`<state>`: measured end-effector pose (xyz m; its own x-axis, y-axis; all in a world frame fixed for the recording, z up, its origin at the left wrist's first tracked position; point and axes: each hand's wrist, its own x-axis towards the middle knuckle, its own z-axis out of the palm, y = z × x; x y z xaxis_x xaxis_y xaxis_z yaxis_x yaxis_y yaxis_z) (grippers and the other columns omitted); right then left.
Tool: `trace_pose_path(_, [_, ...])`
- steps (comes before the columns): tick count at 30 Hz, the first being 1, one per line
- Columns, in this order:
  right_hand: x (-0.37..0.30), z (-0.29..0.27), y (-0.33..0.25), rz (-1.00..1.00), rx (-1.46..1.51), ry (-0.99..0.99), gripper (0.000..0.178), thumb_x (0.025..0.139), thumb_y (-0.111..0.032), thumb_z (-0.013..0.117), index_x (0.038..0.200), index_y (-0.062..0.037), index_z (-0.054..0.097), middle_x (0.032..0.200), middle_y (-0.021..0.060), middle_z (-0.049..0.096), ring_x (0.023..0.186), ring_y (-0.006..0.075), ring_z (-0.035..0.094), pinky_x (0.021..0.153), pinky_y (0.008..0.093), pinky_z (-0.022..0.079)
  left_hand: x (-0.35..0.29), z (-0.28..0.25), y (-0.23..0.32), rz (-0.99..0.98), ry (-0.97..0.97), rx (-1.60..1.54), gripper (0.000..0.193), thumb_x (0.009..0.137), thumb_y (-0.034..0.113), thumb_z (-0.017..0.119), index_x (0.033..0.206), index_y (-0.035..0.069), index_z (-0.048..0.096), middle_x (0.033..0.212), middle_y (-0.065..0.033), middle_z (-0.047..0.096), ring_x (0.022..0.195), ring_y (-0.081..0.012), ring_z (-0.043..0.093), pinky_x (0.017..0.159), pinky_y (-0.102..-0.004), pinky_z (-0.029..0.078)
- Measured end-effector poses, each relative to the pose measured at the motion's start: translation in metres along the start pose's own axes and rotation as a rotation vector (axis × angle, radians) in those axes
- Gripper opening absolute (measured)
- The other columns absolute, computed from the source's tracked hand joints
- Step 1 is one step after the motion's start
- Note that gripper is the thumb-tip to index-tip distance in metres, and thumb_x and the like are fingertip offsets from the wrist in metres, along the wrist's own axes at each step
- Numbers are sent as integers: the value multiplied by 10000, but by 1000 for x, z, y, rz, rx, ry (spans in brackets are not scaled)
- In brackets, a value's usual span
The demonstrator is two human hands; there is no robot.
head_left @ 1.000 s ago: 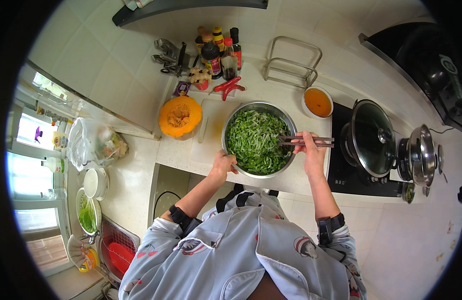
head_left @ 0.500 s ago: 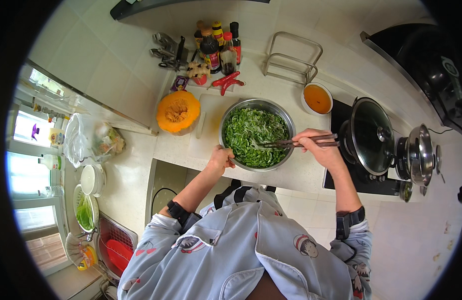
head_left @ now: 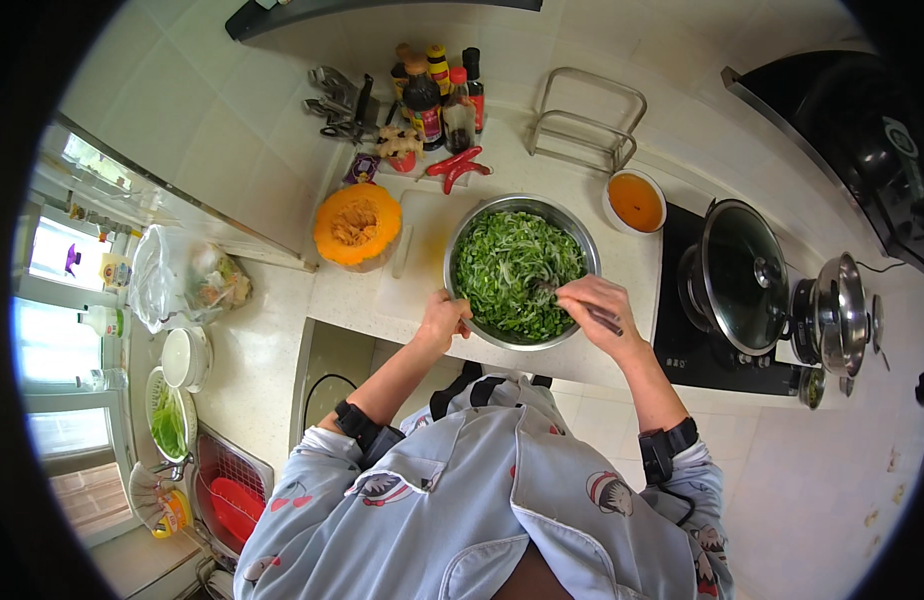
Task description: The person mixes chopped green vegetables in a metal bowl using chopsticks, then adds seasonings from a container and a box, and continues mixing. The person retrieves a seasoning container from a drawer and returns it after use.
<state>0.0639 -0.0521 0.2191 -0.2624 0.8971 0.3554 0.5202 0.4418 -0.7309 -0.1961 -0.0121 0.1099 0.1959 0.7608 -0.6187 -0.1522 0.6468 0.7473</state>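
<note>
A steel mixing bowl point(head_left: 590, 240) full of chopped green leaves point(head_left: 512, 262) with pale shreds among them stands at the counter's front edge. My left hand point(head_left: 446, 318) grips the bowl's near left rim, fingers closed on it. In my right hand point(head_left: 600, 308), over the near right rim, is a pair of dark chopsticks point(head_left: 608, 322); their tips go down into the greens, where they are hidden. Behind the bowl's left side lies a white cutting board point(head_left: 414, 215), partly covered by the bowl.
A cut pumpkin point(head_left: 377, 245) sits left of the bowl. Red chilies point(head_left: 459, 170), ginger point(head_left: 397, 145) and sauce bottles point(head_left: 422, 105) stand behind. To the right are a bowl of orange liquid point(head_left: 637, 203) and a lidded pan point(head_left: 747, 270) on the black stove point(head_left: 687, 345).
My right hand has moved left and slightly toward me, and the chopsticks now slant steeply into the greens. The greens are shifted about; the bowl has slid slightly right. My left hand keeps its hold.
</note>
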Motion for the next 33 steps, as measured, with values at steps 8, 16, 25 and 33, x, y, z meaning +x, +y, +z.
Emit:
trace_pose_path(8, [9, 20, -4, 486, 581, 343, 192, 929, -148, 547, 914, 25, 630, 781, 81, 645, 584, 89, 557, 547, 229, 490, -10, 16, 3, 98, -12, 79, 140, 687, -5, 509, 819, -45, 531, 713, -129, 562, 528, -238, 543, 420, -351, 451])
trace_pose_path(16, [7, -2, 6, 687, 374, 355, 182, 886, -162, 601, 888, 11, 657, 727, 68, 643, 550, 96, 558, 485, 225, 456, -5, 4, -4, -62, 27, -23, 215, 681, 4, 548, 883, -51, 501, 701, -134, 546, 477, -249, 531, 383, -350, 451])
trace_pose_path(25, [19, -19, -19, 652, 376, 184, 214, 890, -197, 604, 837, 5, 651, 687, 41, 622, 536, 81, 539, 487, 228, 461, -11, 7, -6, 27, 62, 23, 183, 689, 4, 540, 857, -58, 499, 710, -125, 535, 492, -245, 524, 416, -359, 465])
trace_pose_path(33, [-7, -34, 22, 720, 356, 224, 250, 911, -189, 563, 827, 36, 633, 695, 78, 613, 526, 89, 542, 468, 234, 491, -8, 9, -10, 110, 122, -6, 199, 709, 7, 518, 893, -69, 522, 779, -132, 561, 574, -238, 551, 428, -339, 466])
